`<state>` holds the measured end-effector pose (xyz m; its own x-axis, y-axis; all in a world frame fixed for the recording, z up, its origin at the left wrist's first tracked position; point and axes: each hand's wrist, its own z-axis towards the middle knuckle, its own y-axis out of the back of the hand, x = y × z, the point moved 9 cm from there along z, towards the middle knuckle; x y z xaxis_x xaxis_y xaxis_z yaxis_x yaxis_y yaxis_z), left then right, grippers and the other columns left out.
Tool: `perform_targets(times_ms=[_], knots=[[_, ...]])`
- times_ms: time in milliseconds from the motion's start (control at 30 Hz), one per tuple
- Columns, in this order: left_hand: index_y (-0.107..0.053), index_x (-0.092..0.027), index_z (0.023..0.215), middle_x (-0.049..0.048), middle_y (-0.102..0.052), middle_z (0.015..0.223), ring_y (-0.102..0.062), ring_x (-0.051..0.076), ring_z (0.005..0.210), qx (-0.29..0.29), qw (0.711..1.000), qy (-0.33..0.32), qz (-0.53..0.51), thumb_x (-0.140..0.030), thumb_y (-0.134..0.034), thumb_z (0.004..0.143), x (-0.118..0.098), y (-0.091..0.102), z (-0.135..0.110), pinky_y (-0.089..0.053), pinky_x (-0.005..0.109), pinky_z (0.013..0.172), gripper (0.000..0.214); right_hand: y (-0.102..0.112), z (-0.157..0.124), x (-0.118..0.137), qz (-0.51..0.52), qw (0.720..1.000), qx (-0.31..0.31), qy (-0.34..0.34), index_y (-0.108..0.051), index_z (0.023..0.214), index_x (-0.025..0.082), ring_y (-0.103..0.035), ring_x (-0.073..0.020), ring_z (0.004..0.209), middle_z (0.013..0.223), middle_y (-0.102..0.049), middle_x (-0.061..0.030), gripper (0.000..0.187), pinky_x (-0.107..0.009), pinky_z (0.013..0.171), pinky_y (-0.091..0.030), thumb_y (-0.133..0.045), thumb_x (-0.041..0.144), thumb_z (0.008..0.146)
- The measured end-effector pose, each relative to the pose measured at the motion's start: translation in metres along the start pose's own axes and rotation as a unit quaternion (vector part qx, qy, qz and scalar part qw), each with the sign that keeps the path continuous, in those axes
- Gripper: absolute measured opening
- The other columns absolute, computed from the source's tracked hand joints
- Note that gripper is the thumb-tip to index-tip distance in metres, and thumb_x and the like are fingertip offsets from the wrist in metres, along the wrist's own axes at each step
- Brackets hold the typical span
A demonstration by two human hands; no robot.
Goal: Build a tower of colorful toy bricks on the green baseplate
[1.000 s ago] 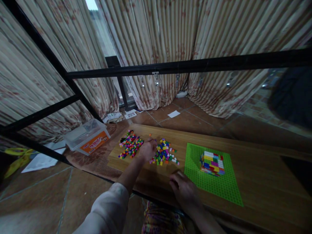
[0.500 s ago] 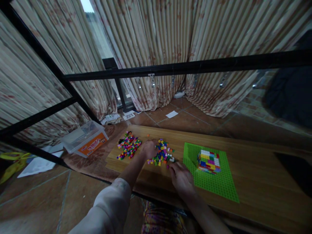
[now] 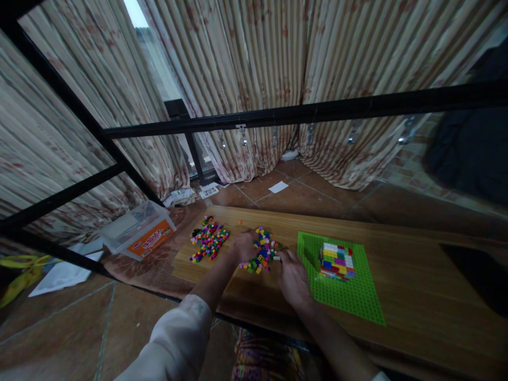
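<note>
Small toy bricks in many colours lie in a loose pile [image 3: 262, 256] on the wooden table. My left hand [image 3: 243, 247] rests at the left side of this pile, its fingers bent down and mostly hidden behind the hand. At the pile's right edge is my right hand [image 3: 294, 278], fingers drawn together, the tips at a small white brick [image 3: 277, 258]. Whether they grip it is hard to make out. To the right, a block built of stacked coloured bricks [image 3: 337, 261] stands on a green studded baseplate [image 3: 357, 301].
Another pile of bricks [image 3: 210, 241] lies further left on the table [image 3: 405, 286]. A clear plastic box with an orange label [image 3: 153, 243] stands beyond the table's left end. A black flat thing [image 3: 476, 270] is at the right. A black metal bar [image 3: 278, 114] crosses behind.
My right hand has moved slightly up and away from me, to the white brick at the pile's edge. My left hand stays about where it was. The view has shifted a little.
</note>
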<state>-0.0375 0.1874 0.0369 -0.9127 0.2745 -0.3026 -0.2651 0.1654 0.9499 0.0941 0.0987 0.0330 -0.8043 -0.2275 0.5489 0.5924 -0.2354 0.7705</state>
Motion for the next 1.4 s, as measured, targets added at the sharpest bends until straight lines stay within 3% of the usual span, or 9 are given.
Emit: perform_targets(times_ms=[167, 433, 567, 700, 867, 1100, 1200, 1300, 1400], knots=[[-0.066, -0.014, 0.1, 0.0089, -0.069, 0.103, -0.063, 0.024, 0.098, -0.002, 1.0, 0.004, -0.007, -0.012, -0.061, 0.066, -0.003, -0.003, 0.001, -0.048, 0.03, 0.088, 0.035, -0.01, 0.012, 0.009, -0.035, 0.998, 0.049, -0.01, -0.062, 0.115, 0.014, -0.052, -0.0251, 0.104, 0.109, -0.063, -0.0112, 0.036, -0.033, 0.093, -0.039, -0.045, 0.011, 0.083], [-0.063, -0.015, 0.111, 0.0084, -0.068, 0.104, -0.063, 0.02, 0.094, -0.039, 0.998, 0.024, -0.041, -0.011, -0.062, 0.066, 0.004, 0.005, -0.001, -0.05, 0.029, 0.084, 0.046, -0.012, 0.035, 0.015, 0.021, 0.998, 0.037, -0.039, -0.067, 0.103, 0.018, -0.052, -0.0262, 0.099, 0.099, -0.064, -0.0113, 0.029, -0.037, 0.092, -0.037, -0.043, 0.017, 0.087], [-0.064, -0.016, 0.109, 0.0063, -0.066, 0.107, -0.062, 0.017, 0.094, -0.059, 0.996, 0.001, -0.063, -0.009, -0.062, 0.065, 0.001, 0.014, -0.005, -0.049, 0.028, 0.088, 0.045, -0.012, 0.034, 0.014, 0.076, 0.996, 0.023, -0.045, -0.067, 0.099, 0.02, -0.053, -0.0256, 0.101, 0.101, -0.064, -0.0106, 0.026, -0.038, 0.093, -0.038, -0.044, 0.017, 0.086], [-0.066, -0.019, 0.103, 0.0045, -0.068, 0.095, -0.062, 0.017, 0.086, -0.088, 0.985, -0.064, -0.134, -0.008, -0.058, 0.07, -0.013, 0.025, -0.014, -0.05, 0.027, 0.083, 0.036, -0.01, 0.034, 0.009, 0.163, 0.985, 0.012, -0.06, -0.066, 0.102, 0.02, -0.058, -0.0226, 0.097, 0.102, -0.066, -0.0086, 0.025, -0.036, 0.089, -0.042, -0.047, 0.023, 0.087], [-0.065, -0.02, 0.105, 0.0016, -0.067, 0.082, -0.063, 0.015, 0.076, -0.074, 0.951, -0.107, -0.28, -0.011, -0.057, 0.075, -0.031, 0.027, -0.027, -0.051, 0.026, 0.075, 0.032, -0.003, 0.035, 0.002, 0.285, 0.956, 0.015, -0.073, -0.066, 0.099, 0.022, -0.062, -0.0169, 0.078, 0.089, -0.069, -0.0029, 0.023, -0.03, 0.075, -0.047, -0.052, 0.032, 0.085], [-0.061, -0.015, 0.11, 0.0027, -0.066, 0.081, -0.062, 0.014, 0.074, -0.077, 0.868, -0.073, -0.485, -0.019, -0.067, 0.074, -0.04, 0.037, -0.039, -0.05, 0.028, 0.074, 0.037, 0.007, 0.027, -0.008, 0.425, 0.899, 0.023, -0.101, -0.071, 0.088, 0.021, -0.062, -0.0161, 0.073, 0.082, -0.071, -0.0019, 0.021, -0.029, 0.071, -0.047, -0.06, 0.036, 0.077], [-0.063, -0.016, 0.105, 0.0038, -0.067, 0.087, -0.063, 0.015, 0.079, -0.117, 0.832, -0.046, -0.541, -0.029, -0.07, 0.073, -0.041, 0.039, -0.048, -0.049, 0.027, 0.076, 0.035, 0.008, 0.019, -0.011, 0.473, 0.871, 0.016, -0.131, -0.071, 0.084, 0.019, -0.058, -0.0141, 0.063, 0.074, -0.069, -0.0019, 0.028, -0.027, 0.061, -0.045, -0.063, 0.043, 0.074], [-0.065, -0.016, 0.097, 0.0045, -0.069, 0.089, -0.063, 0.016, 0.081, -0.154, 0.808, 0.007, -0.569, -0.037, -0.067, 0.076, -0.041, 0.028, -0.062, -0.049, 0.026, 0.073, 0.03, 0.011, 0.007, -0.011, 0.502, 0.849, 0.005, -0.166, -0.072, 0.085, 0.017, -0.051, -0.0118, 0.054, 0.062, -0.064, -0.0005, 0.035, -0.024, 0.051, -0.039, -0.065, 0.049, 0.072], [-0.066, -0.015, 0.093, 0.0037, -0.069, 0.084, -0.062, 0.015, 0.074, -0.15, 0.808, 0.037, -0.569, -0.042, -0.064, 0.079, -0.048, 0.009, -0.077, -0.047, 0.024, 0.065, 0.03, 0.016, -0.004, -0.008, 0.525, 0.829, 0.0, -0.194, -0.073, 0.084, 0.018, -0.049, -0.0107, 0.052, 0.063, -0.065, -0.0006, 0.036, -0.024, 0.05, -0.037, -0.067, 0.051, 0.071]])
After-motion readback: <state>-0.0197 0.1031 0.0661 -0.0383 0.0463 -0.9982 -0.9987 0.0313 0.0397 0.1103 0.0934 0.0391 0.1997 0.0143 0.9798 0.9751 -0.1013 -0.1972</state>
